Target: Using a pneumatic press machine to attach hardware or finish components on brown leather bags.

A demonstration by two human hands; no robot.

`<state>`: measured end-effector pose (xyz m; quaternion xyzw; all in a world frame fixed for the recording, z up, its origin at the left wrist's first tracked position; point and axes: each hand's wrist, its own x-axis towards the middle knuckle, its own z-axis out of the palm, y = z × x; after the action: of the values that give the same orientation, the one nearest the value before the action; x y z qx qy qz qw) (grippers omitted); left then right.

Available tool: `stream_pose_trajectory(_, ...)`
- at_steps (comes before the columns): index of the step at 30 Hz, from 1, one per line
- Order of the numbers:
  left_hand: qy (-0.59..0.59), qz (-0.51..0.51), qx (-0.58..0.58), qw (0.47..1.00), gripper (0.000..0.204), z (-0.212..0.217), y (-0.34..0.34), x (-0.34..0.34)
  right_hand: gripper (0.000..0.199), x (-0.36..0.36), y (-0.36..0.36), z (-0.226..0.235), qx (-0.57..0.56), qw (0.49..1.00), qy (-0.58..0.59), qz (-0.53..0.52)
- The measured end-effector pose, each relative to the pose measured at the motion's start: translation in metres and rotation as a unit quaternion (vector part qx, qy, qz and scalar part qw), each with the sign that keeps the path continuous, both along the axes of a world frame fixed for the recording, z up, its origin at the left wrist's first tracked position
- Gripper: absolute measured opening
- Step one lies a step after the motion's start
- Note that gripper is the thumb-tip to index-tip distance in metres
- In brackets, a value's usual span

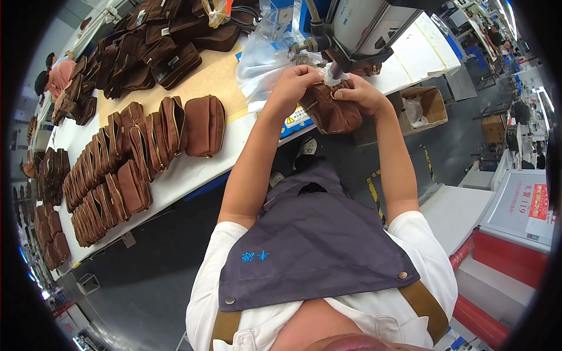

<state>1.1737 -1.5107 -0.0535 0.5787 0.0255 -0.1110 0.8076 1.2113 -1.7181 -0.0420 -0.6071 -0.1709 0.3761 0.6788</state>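
Note:
A reddish-brown zippered pouch (335, 112) hangs beneath the head of an upright press machine (362, 35). My left hand (293, 88) is closed at its left side, thumb and fingers pinched together by the zipper edge. On the other side my right hand (364, 95) grips the pouch's upper edge, thumb on top. Between both hands, the press's pale lower tip (335, 75) comes down right at the pouch's top edge. Whether the tip touches the pouch I cannot tell, and the fingertips are partly hidden.
Rows of finished-looking brown pouches (143, 143) stand on the white table at left. Behind them lies a heap of dark brown bags (170, 58). A clear plastic bag (257, 70) lies left of the press. An open cardboard box (430, 106) sits at right. Another person (58, 79) is far left.

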Motion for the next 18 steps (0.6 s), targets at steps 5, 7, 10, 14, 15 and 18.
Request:
stream_pose_trajectory(5,-0.015,-0.008,0.0,1.0,0.007,-0.002,-0.001,0.001,0.05,0.004,-0.004,-0.007,0.005,1.0,0.018,0.014)
stream_pose_trajectory(7,-0.007,-0.001,0.005,1.0,0.01,-0.003,-0.002,0.002,0.053,0.003,-0.004,-0.007,0.007,1.0,0.023,0.003)
stream_pose_trajectory(10,-0.013,-0.008,0.018,1.0,0.009,0.001,-0.001,0.001,0.049,0.0,-0.003,0.0,-0.003,1.0,0.009,0.001)
stream_pose_trajectory(14,-0.028,-0.005,0.008,1.0,0.009,0.0,0.0,-0.002,0.049,-0.01,0.003,0.017,-0.057,0.997,-0.04,-0.018)
stream_pose_trajectory(15,-0.03,0.009,0.019,0.999,0.01,-0.002,-0.002,-0.004,0.05,-0.017,0.004,0.026,-0.108,0.987,-0.121,-0.009)
stream_pose_trajectory(18,-0.046,0.041,0.044,0.997,0.012,-0.001,-0.011,-0.01,0.056,-0.032,0.008,0.028,-0.19,0.928,-0.32,-0.024)
